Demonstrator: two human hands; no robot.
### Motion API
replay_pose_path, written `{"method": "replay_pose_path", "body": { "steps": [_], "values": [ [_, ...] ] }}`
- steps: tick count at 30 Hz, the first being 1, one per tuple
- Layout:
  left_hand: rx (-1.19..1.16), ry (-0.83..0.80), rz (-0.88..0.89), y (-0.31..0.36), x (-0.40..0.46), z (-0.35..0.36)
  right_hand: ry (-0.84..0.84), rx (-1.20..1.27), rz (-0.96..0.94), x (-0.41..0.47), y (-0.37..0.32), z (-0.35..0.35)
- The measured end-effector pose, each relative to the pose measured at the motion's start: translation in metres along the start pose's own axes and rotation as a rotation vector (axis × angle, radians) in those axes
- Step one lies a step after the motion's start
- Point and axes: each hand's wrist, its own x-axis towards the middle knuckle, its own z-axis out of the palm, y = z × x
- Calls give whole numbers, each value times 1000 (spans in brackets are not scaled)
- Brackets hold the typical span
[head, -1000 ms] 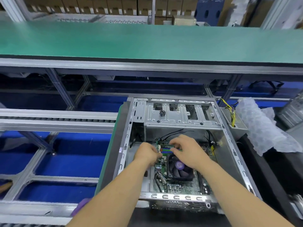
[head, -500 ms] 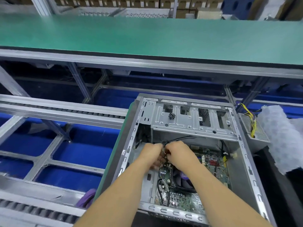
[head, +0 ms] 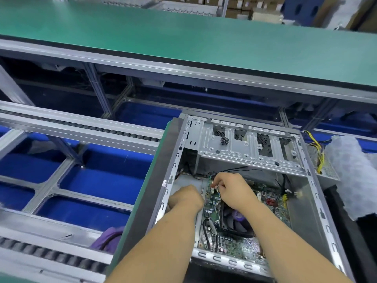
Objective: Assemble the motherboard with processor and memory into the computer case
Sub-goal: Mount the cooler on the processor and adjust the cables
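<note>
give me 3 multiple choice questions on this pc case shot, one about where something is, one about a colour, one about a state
1. Where does the cooler fan sit?
A. on the motherboard inside the computer case
B. on the green belt
C. on the roller rail at left

2. What colour is the conveyor belt beyond the case?
A. red
B. green
C. yellow

3. What is the right hand doing?
A. lying flat and open on the bubble wrap
B. hanging idle outside the case
C. pinching thin wires at the board's far left corner

Answers:
1 A: the fan lies on the motherboard, within the walls of the computer case.
2 B: the belt's surface is plainly green.
3 C: its fingertips close on thin wires there, with the left hand beside it.
</note>
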Motion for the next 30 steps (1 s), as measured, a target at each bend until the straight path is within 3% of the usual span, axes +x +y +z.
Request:
{"method": "replay_pose_path", "body": {
  "steps": [7,11,17,30],
  "values": [
    [183,-11,60,0,-2,3,-13,38,37,-1,-5,6],
    [202,-15,96,1,-3,3,-11,22,76,0,-8,3],
    [246,-85,105,0,-6,2,-164,-120,23,-2,-17,2],
    [309,-136,116,1,-12,-1,-208,-212,29,4,-29,10]
  ]
}}
